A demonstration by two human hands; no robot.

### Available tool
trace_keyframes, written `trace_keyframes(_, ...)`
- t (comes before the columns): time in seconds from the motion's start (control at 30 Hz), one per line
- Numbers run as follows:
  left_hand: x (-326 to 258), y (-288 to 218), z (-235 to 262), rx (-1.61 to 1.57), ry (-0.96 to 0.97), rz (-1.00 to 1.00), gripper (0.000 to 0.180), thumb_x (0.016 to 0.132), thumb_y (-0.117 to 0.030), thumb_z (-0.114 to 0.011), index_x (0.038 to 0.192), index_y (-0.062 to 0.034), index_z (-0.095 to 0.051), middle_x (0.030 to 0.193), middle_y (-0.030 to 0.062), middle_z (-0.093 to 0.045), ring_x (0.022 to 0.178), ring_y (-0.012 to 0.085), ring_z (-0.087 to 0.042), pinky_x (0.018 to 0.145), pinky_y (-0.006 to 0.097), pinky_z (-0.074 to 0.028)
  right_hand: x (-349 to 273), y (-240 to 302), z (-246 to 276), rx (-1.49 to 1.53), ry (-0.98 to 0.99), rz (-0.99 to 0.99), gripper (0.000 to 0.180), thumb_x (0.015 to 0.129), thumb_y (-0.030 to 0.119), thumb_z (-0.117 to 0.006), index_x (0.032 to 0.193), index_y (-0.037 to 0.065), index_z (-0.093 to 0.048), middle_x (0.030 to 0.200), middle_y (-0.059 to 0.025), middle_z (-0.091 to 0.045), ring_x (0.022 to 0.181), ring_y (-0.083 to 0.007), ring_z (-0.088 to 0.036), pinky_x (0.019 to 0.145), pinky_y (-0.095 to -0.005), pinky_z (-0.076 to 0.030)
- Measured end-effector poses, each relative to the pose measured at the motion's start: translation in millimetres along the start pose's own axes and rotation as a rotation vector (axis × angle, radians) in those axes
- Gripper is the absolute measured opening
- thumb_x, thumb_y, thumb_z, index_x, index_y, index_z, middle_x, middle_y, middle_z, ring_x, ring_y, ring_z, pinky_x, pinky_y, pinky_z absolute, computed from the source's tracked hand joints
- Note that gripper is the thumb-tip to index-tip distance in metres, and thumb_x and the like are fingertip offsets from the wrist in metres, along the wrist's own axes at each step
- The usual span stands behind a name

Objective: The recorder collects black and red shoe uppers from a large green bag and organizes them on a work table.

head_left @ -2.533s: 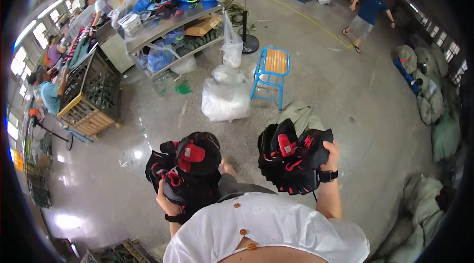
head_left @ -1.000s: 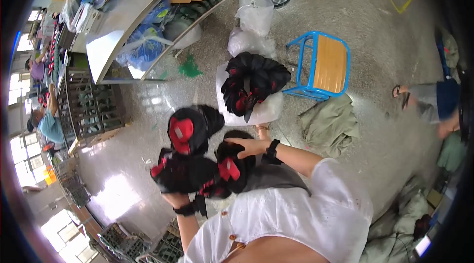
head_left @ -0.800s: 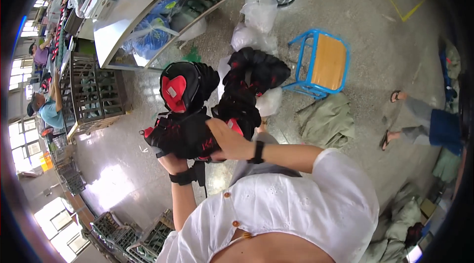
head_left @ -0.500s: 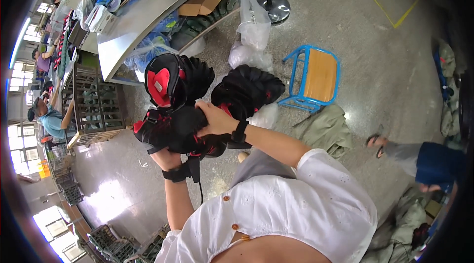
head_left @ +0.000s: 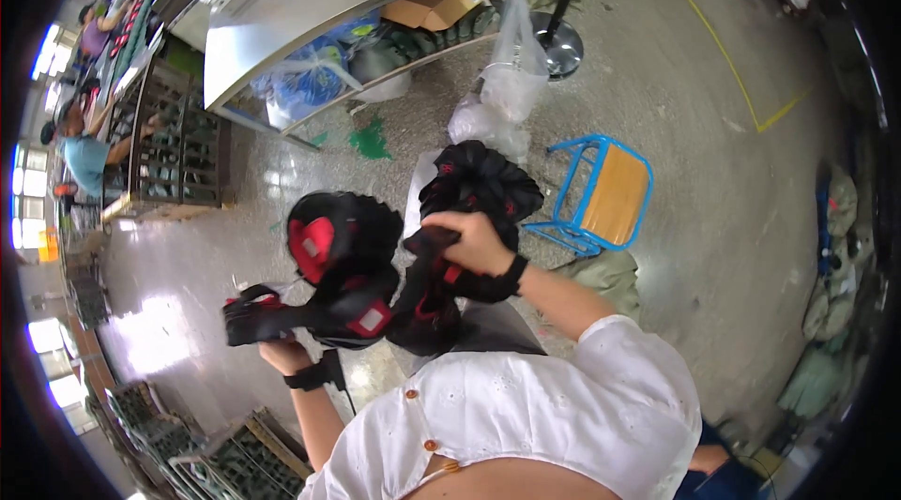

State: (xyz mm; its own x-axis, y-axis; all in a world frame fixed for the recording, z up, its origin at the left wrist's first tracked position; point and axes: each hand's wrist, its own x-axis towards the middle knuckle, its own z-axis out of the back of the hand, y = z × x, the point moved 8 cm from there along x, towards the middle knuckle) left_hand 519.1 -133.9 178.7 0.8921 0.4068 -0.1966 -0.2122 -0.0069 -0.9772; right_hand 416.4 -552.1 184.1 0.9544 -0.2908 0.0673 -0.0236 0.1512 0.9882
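Note:
My left hand (head_left: pixel 280 354) is closed at the lower edge of a black shoe upper (head_left: pixel 253 318) with red trim, its fingers partly hidden underneath. With my right hand (head_left: pixel 479 242) I grip the dark end of another black shoe upper (head_left: pixel 434 243). Between my hands sit more black uppers with red linings, one showing a white label (head_left: pixel 372 319). Just beyond them stands a nested stack of black uppers (head_left: pixel 361 219) with a red inside. A second ribbed black stack (head_left: pixel 483 176) lies past my right hand.
A blue-framed stool (head_left: pixel 615 195) with a wooden seat stands to the right. Ahead is a metal table (head_left: pixel 282 17) with bagged goods and a cardboard box (head_left: pixel 441 5) beneath. Plastic bags (head_left: pixel 514 83) rest near a round stand base (head_left: pixel 560 50). At left, a person (head_left: pixel 84 158) works by a rack (head_left: pixel 178 153).
My hands have moved apart: the left went left and down with an upper, the right went right and now grips another upper's end. The view has shifted, and the walker at right has mostly left it.

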Motion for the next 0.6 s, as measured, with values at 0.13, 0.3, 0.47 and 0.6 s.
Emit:
trace_keyframes(0.13,35,0,114,0.170,-0.213,-0.151,0.016,0.081,-0.004,-0.043,0.085,0.0017,-0.058,0.068,0.0010,-0.053,0.046,0.0050,-0.039,0.036,0.019,-0.025,30,16,75,0.016,0.011,-0.034,0.034,0.063,-0.006,-0.062,0.095,0.001,-0.061,0.090,-0.0110,-0.063,0.084,-0.0161,-0.060,0.078,-0.0260,-0.045)
trace_keyframes(0.3,-4,60,181,0.216,-0.269,0.163,0.019,0.078,-0.005,-0.043,0.087,0.0019,-0.059,0.067,0.0034,-0.055,0.049,0.0100,-0.047,0.037,0.025,-0.034,74,49,126,-0.311,-0.098,0.194,0.035,0.065,-0.007,-0.059,0.099,-0.001,-0.058,0.094,-0.0108,-0.061,0.087,-0.0169,-0.059,0.077,-0.0256,-0.045)
trace_keyframes(0.47,-45,59,230,1.013,-0.279,-0.238,0.015,0.075,-0.005,-0.050,0.082,0.0048,-0.058,0.044,0.0019,-0.033,0.038,0.0105,-0.035,0.034,0.028,-0.024,61,-38,159,-0.080,-0.717,0.147,0.047,0.067,-0.005,-0.064,0.108,0.001,-0.042,0.100,-0.0065,-0.048,0.088,-0.0151,-0.052,0.075,-0.0249,-0.046)
trace_keyframes(0.6,-52,47,313,0.612,-0.545,0.001,0.026,0.088,-0.019,-0.044,0.087,-0.0002,-0.062,0.047,-0.0036,-0.023,0.037,0.0060,-0.025,0.035,0.025,-0.018,20,-139,137,0.086,-1.061,-0.193,0.050,0.070,0.000,-0.065,0.108,0.001,-0.033,0.100,-0.0110,-0.043,0.081,-0.0170,-0.053,0.055,-0.0258,-0.052)
